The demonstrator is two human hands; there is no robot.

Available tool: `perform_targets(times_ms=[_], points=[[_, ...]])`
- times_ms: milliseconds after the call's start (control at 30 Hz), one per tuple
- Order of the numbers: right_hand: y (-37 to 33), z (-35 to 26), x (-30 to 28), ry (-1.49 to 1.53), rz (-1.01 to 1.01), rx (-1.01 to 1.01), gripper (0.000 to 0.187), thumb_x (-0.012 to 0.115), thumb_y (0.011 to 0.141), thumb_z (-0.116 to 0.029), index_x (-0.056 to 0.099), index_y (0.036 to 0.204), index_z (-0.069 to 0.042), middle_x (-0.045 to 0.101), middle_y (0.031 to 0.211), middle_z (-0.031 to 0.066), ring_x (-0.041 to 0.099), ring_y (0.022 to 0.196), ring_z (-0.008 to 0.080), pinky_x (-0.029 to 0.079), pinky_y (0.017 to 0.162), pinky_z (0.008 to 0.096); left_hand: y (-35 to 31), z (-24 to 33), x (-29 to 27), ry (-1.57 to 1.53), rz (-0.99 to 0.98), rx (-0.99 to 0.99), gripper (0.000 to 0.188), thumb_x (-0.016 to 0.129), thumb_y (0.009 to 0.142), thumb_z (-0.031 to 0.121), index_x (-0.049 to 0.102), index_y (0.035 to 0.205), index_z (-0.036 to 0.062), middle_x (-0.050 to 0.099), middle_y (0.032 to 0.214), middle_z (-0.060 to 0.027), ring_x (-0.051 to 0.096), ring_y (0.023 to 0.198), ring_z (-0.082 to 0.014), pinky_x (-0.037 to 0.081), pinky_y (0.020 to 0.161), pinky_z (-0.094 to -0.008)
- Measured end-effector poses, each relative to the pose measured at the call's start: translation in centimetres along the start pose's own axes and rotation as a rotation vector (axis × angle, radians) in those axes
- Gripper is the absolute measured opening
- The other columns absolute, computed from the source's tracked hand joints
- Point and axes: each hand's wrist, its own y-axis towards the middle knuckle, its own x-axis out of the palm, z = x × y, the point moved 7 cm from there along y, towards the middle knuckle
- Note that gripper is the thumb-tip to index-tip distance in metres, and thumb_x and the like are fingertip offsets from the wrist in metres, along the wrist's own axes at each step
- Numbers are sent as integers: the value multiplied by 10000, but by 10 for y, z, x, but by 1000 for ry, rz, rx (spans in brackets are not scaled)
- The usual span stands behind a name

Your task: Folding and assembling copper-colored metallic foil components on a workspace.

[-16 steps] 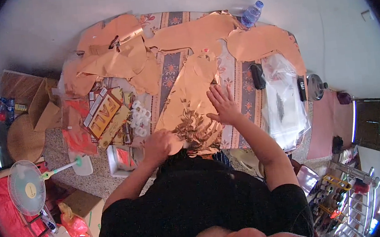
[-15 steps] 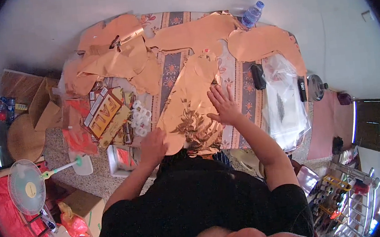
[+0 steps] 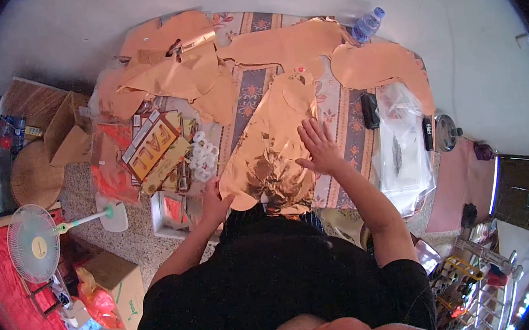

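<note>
Smoothing a gold foil sheet on the tabletop

The foil sheet [image 3: 275,145] lies lengthwise on the patterned tabletop [image 3: 342,110], just before the person. The right hand [image 3: 319,150] presses flat on it, fingers spread; the left hand [image 3: 215,198] pinches its near edge. Best to anchor with the flat palm and pull the edge gently, so the thin foil neither creases nor tears.

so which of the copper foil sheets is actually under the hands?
The crinkled foil sheet nearest the person: right hand lies flat on it, left hand at its lower-left edge. The other foil sheets lie untouched at the table's far side.
</note>
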Motion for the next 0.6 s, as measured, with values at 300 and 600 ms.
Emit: perform_targets(times_ms=[300,600], points=[[0,-1,0,-34,-14,4,935,554,778,-592,234,1460,-38,182,1534,156,116,1434,311,40,1138,530,-12,82,24,289,-189,116,196,642,776,105,606,952,26,618,934,-125,629,811,-220,499,706,-325],[-2,-1,0,-61,-1,-21,928,571,752,-544,233,1463,-53,186,1535,153,129,1432,310,29,1135,549,-9,134,154,343,-650,701,134,590,778,140,557,854,35,594,870,-130,593,829,-317,480,702,-410]])
